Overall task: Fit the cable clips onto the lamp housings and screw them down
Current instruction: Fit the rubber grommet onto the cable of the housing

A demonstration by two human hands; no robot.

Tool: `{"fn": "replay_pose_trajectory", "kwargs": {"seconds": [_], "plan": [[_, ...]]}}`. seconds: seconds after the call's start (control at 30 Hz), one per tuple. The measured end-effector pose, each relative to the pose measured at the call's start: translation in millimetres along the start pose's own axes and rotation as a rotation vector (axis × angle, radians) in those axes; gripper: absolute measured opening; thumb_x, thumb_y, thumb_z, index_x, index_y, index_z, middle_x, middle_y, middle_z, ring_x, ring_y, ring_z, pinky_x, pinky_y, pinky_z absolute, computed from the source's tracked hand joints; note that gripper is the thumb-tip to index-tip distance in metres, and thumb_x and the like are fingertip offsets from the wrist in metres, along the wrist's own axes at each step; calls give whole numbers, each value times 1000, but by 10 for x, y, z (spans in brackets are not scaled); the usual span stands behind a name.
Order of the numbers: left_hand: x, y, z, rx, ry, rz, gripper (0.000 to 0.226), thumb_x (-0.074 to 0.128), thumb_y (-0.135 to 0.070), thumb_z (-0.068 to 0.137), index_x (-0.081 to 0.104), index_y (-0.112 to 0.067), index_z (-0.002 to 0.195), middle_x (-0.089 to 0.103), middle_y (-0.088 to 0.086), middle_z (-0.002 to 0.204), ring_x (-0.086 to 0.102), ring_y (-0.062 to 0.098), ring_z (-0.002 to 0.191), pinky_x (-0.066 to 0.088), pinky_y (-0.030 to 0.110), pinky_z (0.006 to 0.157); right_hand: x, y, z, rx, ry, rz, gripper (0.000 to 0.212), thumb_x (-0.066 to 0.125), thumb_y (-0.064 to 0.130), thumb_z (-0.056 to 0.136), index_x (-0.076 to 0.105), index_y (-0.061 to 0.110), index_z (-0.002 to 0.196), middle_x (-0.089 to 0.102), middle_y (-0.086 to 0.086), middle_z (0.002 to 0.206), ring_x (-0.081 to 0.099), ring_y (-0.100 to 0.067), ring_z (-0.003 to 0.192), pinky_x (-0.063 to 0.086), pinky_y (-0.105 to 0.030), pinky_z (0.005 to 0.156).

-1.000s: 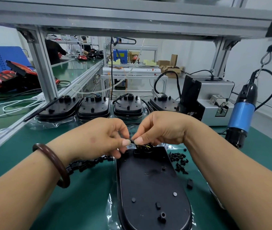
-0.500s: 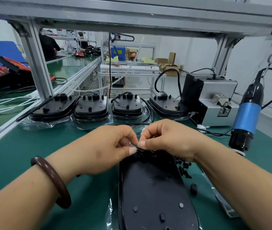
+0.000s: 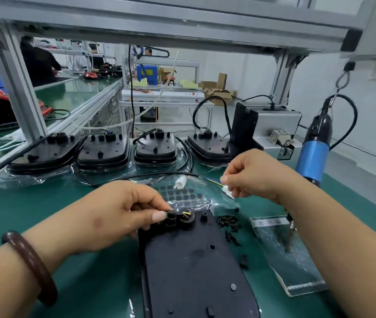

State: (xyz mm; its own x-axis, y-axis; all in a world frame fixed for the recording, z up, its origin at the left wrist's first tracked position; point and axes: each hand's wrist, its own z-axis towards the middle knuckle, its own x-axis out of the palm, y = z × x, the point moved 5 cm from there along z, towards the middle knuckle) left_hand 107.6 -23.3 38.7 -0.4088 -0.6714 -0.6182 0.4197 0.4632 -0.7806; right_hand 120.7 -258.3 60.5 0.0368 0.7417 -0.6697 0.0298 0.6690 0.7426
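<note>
A black lamp housing (image 3: 191, 267) lies back-up on the green bench in front of me. My left hand (image 3: 122, 214) pinches a small black cable clip (image 3: 173, 215) at the housing's far end, beside a round socket with yellow wire (image 3: 187, 214) in it. My right hand (image 3: 249, 177) is raised to the right and pinches a white connector (image 3: 227, 191) on thin coloured wires. A second white connector (image 3: 180, 182) lies on a plastic bag behind the housing. Loose black screws (image 3: 228, 222) are scattered right of the housing.
Several more black lamp housings (image 3: 104, 152) with cables stand in a row at the back. A blue electric screwdriver (image 3: 313, 154) hangs at right beside a grey metal machine (image 3: 272, 125). A clear plastic bag (image 3: 285, 255) lies under my right forearm. Aluminium frame posts stand left and right.
My hands have parted: the right one has pulled up and to the right with the white connector and its wires. The left one stays at the housing's far end on the clip.
</note>
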Motion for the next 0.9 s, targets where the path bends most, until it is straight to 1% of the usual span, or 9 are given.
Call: {"fn": "replay_pose_trajectory", "kwargs": {"seconds": [0.17, 0.23, 0.3, 0.4, 0.53, 0.63, 0.8, 0.83, 0.9], "plan": [[9, -14, -23, -3, 12, -30, 15, 66, -27, 83, 71, -41, 84, 62, -9, 61, 55, -1, 55, 50, 17, 55, 36, -69, -12, 75, 151, -389, 10, 63, 6, 87, 69, -2, 86, 69, -15, 74, 58, -18, 57, 54, -29, 61], [7, -8, -32, -11, 19, -48, 12, 66, -29, 82, 72, -40, 84, 62, -8, 61, 55, -1, 55, 49, 17, 55, 41, -80, -28, 98, 164, -460, 8, 64, 7, 85, 67, 0, 88, 67, -14, 75, 56, -17, 58, 53, -29, 63], [11, -2, -31, -22, 30, -67, 10, 65, -31, 80, 72, -38, 83, 61, -8, 61, 56, -1, 56, 49, 17, 55, 53, -85, -29, 89, 182, -541, 17, 63, 9, 86, 67, -7, 91, 67, -27, 85, 50, -18, 61, 53, -36, 68], [17, -4, -25, -31, 38, -83, 11, 66, -27, 82, 72, -37, 83, 61, -8, 60, 56, 0, 56, 49, 18, 56, 67, -107, -35, 68, 216, -612, 20, 63, 13, 88, 70, -4, 96, 71, -22, 93, 53, -17, 66, 54, -39, 77], [19, -8, -28, -40, 27, -99, 14, 67, -23, 83, 73, -36, 83, 61, -7, 60, 56, 0, 55, 49, 16, 54, 115, -171, -23, 60, 260, -599, 6, 68, 16, 86, 71, 11, 85, 74, -7, 82, 60, -10, 62, 52, -26, 65], [23, -2, -34, -52, 31, -101, 13, 67, -23, 83, 73, -35, 84, 61, -7, 60, 56, 0, 55, 49, 17, 55, 149, -206, 17, 57, 262, -567, 13, 69, 13, 85, 67, 16, 72, 70, 0, 68, 62, -7, 56, 48, -18, 54], [21, 5, -32, -54, 34, -91, 12, 66, -22, 85, 73, -32, 85, 59, -8, 59, 54, 1, 55, 49, 18, 56, 139, -194, 36, 2, 238, -517, 17, 66, 11, 86, 66, 15, 70, 70, -3, 68, 61, -9, 55, 50, -20, 57], [20, 12, -30, -51, 32, -93, 11, 66, -22, 85, 73, -30, 85, 58, -9, 59, 53, 0, 54, 48, 17, 55, 119, -133, 31, -54, 190, -428, 16, 67, 11, 86, 67, 15, 70, 69, -2, 65, 59, -10, 55, 49, -22, 58], [21, 6, -31, -43, 32, -104, 9, 66, -19, 85, 73, -25, 86, 57, -12, 57, 50, -2, 51, 45, 14, 51, 128, 43, -21, -161, 165, -59, 13, 70, 11, 85, 68, 14, 72, 65, 3, 62, 55, -9, 57, 48, -20, 58]]}}
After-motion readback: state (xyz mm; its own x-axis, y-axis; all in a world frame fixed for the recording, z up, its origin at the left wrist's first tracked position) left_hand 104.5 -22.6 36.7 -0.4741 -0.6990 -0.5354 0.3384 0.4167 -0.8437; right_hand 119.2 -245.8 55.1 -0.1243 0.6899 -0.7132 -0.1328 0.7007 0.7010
